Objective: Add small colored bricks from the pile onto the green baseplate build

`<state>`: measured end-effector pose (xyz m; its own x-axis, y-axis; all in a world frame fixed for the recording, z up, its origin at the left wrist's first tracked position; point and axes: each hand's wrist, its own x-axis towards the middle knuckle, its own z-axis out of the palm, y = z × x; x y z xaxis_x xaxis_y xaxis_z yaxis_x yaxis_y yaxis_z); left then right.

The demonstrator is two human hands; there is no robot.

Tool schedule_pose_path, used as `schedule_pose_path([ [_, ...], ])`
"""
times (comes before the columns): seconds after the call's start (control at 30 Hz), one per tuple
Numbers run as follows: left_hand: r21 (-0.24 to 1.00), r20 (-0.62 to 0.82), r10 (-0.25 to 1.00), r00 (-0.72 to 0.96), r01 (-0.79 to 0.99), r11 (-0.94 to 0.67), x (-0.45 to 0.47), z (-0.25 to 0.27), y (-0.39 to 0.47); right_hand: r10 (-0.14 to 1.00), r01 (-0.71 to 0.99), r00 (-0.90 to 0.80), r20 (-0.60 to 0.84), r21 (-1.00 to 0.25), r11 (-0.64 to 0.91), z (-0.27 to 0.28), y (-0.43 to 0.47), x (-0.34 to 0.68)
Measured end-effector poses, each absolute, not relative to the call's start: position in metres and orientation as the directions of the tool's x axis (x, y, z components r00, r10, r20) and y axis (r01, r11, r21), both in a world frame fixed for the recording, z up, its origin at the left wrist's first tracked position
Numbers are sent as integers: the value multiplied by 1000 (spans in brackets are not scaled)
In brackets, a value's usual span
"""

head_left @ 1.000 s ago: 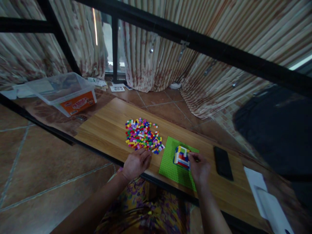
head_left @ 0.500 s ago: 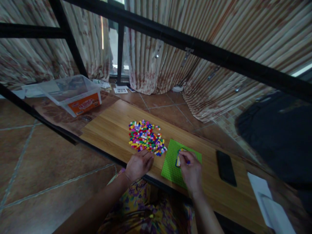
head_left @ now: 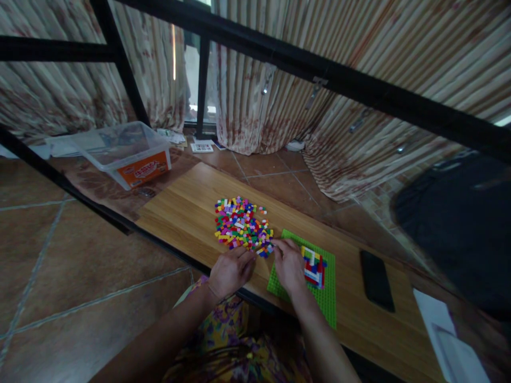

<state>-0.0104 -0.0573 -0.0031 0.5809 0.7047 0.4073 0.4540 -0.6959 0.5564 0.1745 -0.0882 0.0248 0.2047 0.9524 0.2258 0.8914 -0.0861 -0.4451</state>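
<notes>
Many small colourful toy building bricks [head_left: 241,223] lie in a loose pile on the wooden table. Along the pile's front edge rests my left hand [head_left: 230,271], its fingers curled; whatever they hold is hidden. At the pile's right edge is my right hand [head_left: 289,265], thumb and fingers pinched together beside some blue and white bricks; I cannot make out what is between them. Its wrist passes over the green baseplate [head_left: 329,308]. A flat build of red, white, blue and yellow bricks [head_left: 314,267] sits on that plate, just right of my right hand.
A black phone [head_left: 377,280] lies on the wooden table [head_left: 187,205], right of the baseplate. White papers [head_left: 449,340] are by the table's right end. On the floor at the left stands a clear plastic box [head_left: 138,154] with an orange label. A dark metal frame crosses the view.
My right hand has moved left from the brick build to the pile's right edge, uncovering the build. My left hand stays by the pile. The view has shifted slightly.
</notes>
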Motion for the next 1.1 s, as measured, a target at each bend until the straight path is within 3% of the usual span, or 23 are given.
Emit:
schedule_pose_path([
  [0.27,532,411,696,588,466,-707,-10,-2,-58,969,935,203,140,-321,-150,20,-82,175],
  [0.67,555,412,707,575,456,-695,-10,-2,-57,963,926,166,211,-370,-79,14,-91,173],
  [1.1,551,383,716,583,478,-684,-10,1,-58,958,926,193,214,-363,-106,12,-91,171],
])
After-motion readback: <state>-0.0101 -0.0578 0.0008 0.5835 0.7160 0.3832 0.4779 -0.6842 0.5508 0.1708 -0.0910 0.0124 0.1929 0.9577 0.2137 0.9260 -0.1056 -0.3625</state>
